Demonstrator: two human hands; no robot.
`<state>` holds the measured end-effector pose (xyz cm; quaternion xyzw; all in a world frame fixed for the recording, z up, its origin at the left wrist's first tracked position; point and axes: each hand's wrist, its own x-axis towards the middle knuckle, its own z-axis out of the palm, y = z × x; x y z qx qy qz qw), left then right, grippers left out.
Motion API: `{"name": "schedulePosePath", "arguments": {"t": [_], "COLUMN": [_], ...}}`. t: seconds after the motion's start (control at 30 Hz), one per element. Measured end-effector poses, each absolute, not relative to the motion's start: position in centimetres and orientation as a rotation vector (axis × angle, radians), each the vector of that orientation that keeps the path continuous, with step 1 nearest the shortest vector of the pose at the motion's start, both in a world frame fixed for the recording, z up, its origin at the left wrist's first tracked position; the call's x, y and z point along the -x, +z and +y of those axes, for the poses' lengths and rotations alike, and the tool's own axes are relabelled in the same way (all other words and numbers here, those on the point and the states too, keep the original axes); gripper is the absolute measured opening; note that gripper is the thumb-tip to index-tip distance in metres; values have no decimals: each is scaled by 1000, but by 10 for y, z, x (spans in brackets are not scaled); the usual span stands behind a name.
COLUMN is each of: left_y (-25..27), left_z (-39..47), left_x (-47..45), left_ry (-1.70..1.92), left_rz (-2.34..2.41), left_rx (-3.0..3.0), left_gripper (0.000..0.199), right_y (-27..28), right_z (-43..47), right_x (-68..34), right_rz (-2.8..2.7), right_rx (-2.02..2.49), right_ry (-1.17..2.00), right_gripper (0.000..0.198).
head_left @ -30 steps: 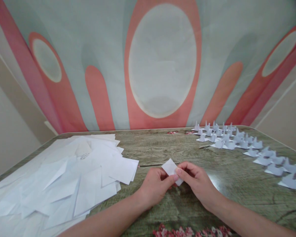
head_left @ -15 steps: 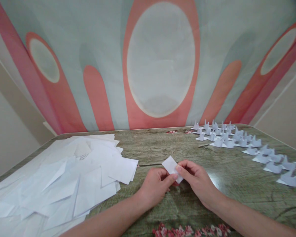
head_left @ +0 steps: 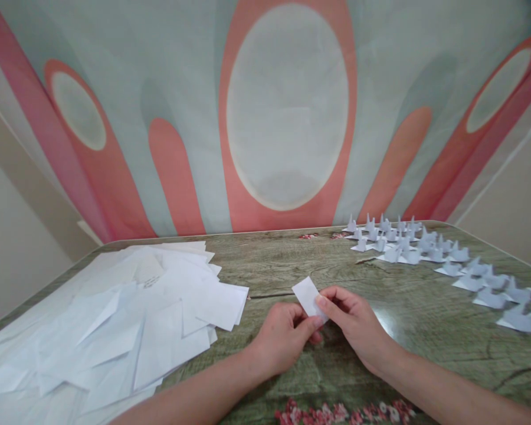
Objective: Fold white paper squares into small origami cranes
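Note:
Between my two hands is a small folded white paper (head_left: pixel 307 294), tilted, its upper end pointing away to the left. My left hand (head_left: pixel 287 333) pinches the lower end, the thumb lying over it. From the other side my right hand (head_left: pixel 347 313) grips the paper's right edge between thumb and curled fingers. Both hands are closed and hold the piece above the wooden-patterned table (head_left: pixel 256 260). The paper's lower end is partly hidden by my left thumb and fingers.
A wide, loose pile of white paper sheets (head_left: pixel 168 342) covers the table's left side. Several folded white paper figures (head_left: pixel 410 252), with upright points, stand in rows along the right. Behind the table hangs a grey-green and coral patterned backdrop (head_left: pixel 287 106).
My left hand has shifted slightly to the right along the paper, its thumb now nearer my right thumb. The paper has turned a little. My right hand has hardly moved.

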<state>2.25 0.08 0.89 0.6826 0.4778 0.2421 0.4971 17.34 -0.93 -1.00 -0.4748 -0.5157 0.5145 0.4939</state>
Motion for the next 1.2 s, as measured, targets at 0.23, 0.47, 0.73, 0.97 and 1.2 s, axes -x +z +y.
{"name": "schedulePosePath", "arguments": {"t": [0.23, 0.47, 0.73, 0.97, 1.2], "left_y": [3, -2, -6, -9, -13], "left_z": [0, -2, -2, -1, 2], "left_x": [-23, -20, -17, -17, -14], "left_ry": [652, 800, 779, 781, 757], "left_rz": [1166, 1110, 1122, 1145, 1209], "left_rx": [-1590, -1589, -1661, -1683, -1750], "left_gripper": [30, 27, 35, 37, 44], "right_y": [-14, -15, -16, -11, -9], "right_z": [-6, -4, -4, -9, -11], "right_x": [-175, -177, -177, -175, -175], "right_rz": [-1263, -1250, -1242, -1422, -1494], "right_rx": [1177, 1190, 1165, 1164, 1150], "right_ry": [1190, 1188, 1206, 1242, 1234], "right_gripper": [27, 28, 27, 28, 30]}}
